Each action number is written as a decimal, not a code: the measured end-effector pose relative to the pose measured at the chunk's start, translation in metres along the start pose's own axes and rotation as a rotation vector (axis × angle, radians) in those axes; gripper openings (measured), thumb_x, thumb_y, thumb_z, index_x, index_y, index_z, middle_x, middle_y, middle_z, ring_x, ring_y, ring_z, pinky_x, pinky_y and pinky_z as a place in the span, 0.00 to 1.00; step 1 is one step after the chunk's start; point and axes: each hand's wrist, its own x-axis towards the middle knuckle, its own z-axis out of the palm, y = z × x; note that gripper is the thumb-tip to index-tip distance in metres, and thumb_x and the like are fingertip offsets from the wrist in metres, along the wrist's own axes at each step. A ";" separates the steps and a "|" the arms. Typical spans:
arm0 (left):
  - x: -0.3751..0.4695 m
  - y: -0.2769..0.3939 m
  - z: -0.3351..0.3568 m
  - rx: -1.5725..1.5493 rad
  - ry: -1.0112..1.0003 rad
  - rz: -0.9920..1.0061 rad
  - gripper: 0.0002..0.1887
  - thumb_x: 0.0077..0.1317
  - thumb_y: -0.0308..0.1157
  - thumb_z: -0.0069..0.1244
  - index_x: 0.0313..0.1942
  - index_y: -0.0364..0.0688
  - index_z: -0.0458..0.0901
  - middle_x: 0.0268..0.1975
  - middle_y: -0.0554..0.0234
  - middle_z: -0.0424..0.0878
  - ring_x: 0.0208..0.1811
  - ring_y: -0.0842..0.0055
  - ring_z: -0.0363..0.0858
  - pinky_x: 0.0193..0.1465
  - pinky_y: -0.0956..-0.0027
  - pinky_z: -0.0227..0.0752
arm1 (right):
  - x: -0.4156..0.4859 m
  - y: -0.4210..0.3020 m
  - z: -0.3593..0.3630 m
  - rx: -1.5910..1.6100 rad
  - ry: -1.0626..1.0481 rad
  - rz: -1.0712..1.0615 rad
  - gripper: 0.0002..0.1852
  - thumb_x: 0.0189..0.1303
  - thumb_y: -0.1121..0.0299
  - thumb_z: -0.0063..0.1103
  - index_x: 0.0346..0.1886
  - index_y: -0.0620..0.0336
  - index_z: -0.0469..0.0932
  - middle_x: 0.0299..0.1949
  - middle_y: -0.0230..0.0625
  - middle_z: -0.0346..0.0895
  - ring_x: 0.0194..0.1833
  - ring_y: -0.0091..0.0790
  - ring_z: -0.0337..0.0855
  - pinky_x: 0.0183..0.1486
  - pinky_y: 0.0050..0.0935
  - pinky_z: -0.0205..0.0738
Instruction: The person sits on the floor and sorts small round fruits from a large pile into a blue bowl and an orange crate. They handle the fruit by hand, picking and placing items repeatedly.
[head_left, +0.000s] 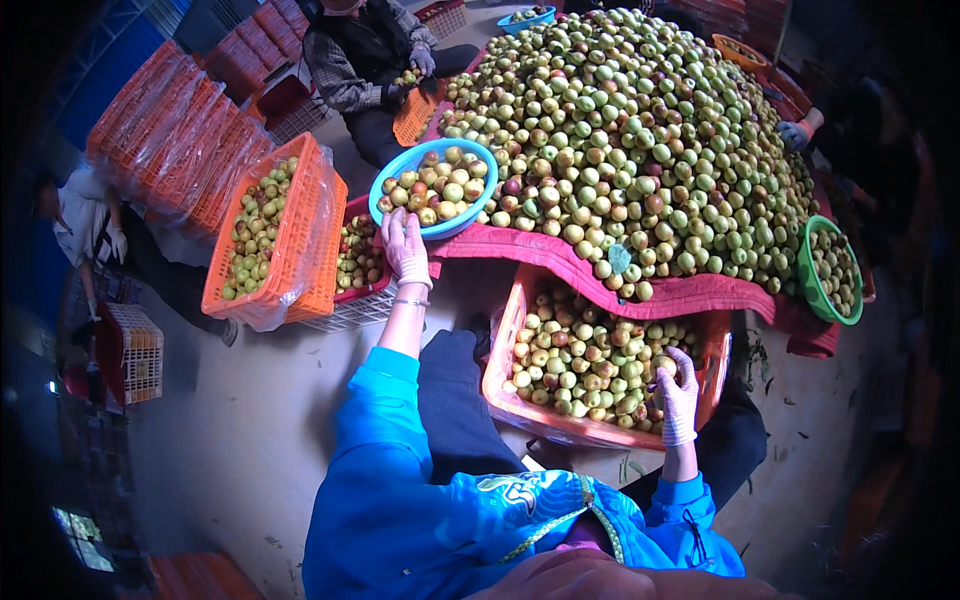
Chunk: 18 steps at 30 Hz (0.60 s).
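My left hand (406, 251), in a white knit glove, reaches out to the near rim of a blue plastic basket (486, 204). Its fingers lie over that rim beside green and reddish jujube-like fruits; whether they grip anything is hidden. My right hand (680, 397), gloved too, holds one round fruit (663, 365) between thumb and fingers. Beneath it, an orange crate (501, 367) lined with clear plastic contains many such fruits (585, 360). Beyond the crate rises a large heap of fruit (622, 135) on a table edged with red padded cloth (540, 251).
A green basket (806, 281) of fruit sits at the heap's right edge. To the left stand a filled orange crate (300, 247), a red crate (367, 294) and stacked orange crates (172, 135). Another person (360, 75) sits sorting fruit; a gloved hand (795, 135) shows at far right.
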 end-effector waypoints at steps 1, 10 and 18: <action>-0.037 0.014 -0.002 -0.232 -0.087 -0.007 0.18 0.70 0.39 0.48 0.54 0.38 0.79 0.62 0.50 0.71 0.65 0.62 0.68 0.68 0.61 0.59 | -0.002 0.000 0.003 0.003 -0.012 -0.013 0.21 0.61 0.77 0.58 0.59 0.58 0.71 0.42 0.32 0.75 0.26 0.19 0.74 0.28 0.17 0.72; -0.340 0.126 -0.018 -1.489 -1.128 -1.439 0.25 0.74 0.54 0.36 0.62 0.49 0.70 0.58 0.64 0.75 0.60 0.67 0.72 0.66 0.58 0.64 | -0.056 -0.003 0.057 -0.543 -0.197 -0.646 0.20 0.54 0.74 0.64 0.52 0.61 0.75 0.52 0.47 0.75 0.50 0.48 0.79 0.56 0.38 0.74; -0.305 0.118 -0.054 -1.653 -0.771 -1.561 0.30 0.67 0.60 0.45 0.59 0.49 0.70 0.54 0.60 0.76 0.56 0.64 0.73 0.60 0.50 0.69 | -0.071 -0.004 0.066 -0.865 -0.283 -0.790 0.27 0.60 0.55 0.58 0.59 0.59 0.73 0.61 0.47 0.70 0.64 0.52 0.66 0.68 0.48 0.55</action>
